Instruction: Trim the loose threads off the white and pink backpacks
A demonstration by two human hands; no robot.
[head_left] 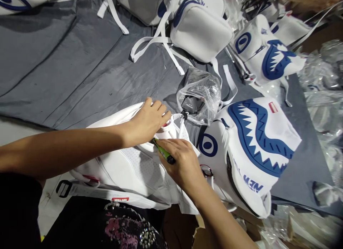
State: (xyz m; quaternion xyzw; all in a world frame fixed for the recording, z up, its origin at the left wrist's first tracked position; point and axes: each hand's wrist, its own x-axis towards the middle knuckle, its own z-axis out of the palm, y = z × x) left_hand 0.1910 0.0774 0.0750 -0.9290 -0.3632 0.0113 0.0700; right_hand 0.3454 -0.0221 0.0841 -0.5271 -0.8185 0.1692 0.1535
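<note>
White backpack [120, 170] seemingly mid-work: your right hand [182, 161] clamped round a green tool [161, 149], left hand [147, 122] over bag's edge, finger grip unclear; remainder untellable.

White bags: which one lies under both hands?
The bag with the perforated panel showing, beneath the left hand and right hand; the large toothed bag lies beside it, other bags farther off.
</note>
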